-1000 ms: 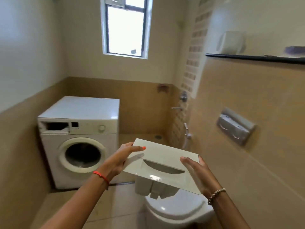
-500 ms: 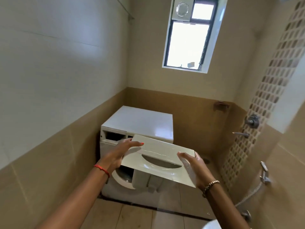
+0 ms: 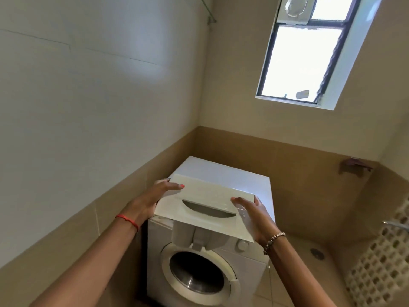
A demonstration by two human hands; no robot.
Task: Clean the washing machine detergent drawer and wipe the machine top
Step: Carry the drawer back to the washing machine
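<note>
I hold the white detergent drawer [image 3: 205, 196] in the air between both hands, its front panel with the curved handle recess facing me and its compartments hanging below. My left hand [image 3: 155, 198] grips its left edge, thumb across the panel. My right hand [image 3: 254, 216] holds the right edge, thumb on the front. The drawer hovers just in front of the white front-loading washing machine [image 3: 210, 273], covering its upper left front. The machine top [image 3: 232, 176] shows white and bare behind the drawer. The round door glass sits below.
The machine stands in a corner against a tan-tiled wall [image 3: 99, 207] on the left. A window [image 3: 303, 60] is high at the back. A floor drain [image 3: 317, 253] and a patterned tile wall [image 3: 380, 262] lie to the right, with a tap edge there.
I have come closer to the washing machine, carrying the drawer in both hands. The toilet has left the view, and the drawer now overlaps the machine's front.
</note>
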